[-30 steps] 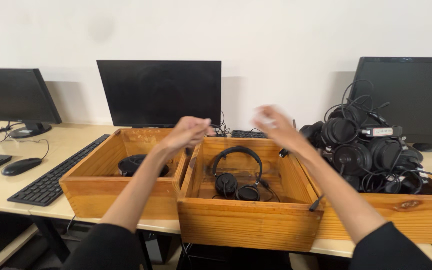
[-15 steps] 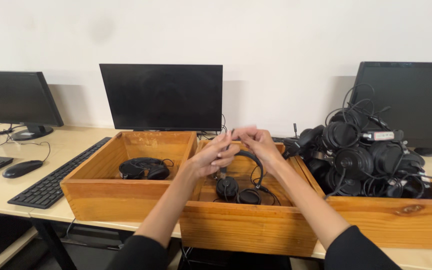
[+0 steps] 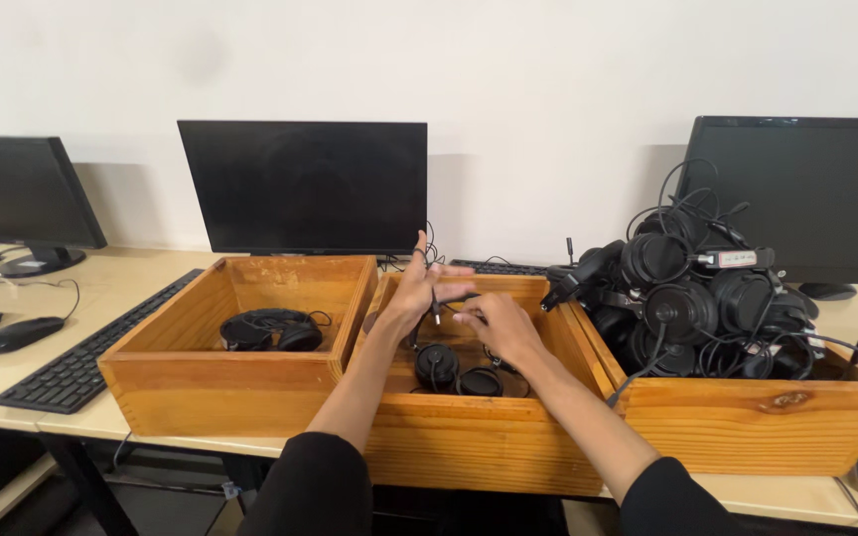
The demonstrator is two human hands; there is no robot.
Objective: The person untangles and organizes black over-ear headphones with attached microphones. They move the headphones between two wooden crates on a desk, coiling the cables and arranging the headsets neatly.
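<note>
Lowered since a second ago from up by the monitors into the middle open wooden crate; handling now centred there. Left hand pinching a thin black cable, right hand half-curled, grip unclear. Black over-ear headphones at 6 o'clock beneath, cups together, cord loose

Black sleeves, bare forearms.
</note>
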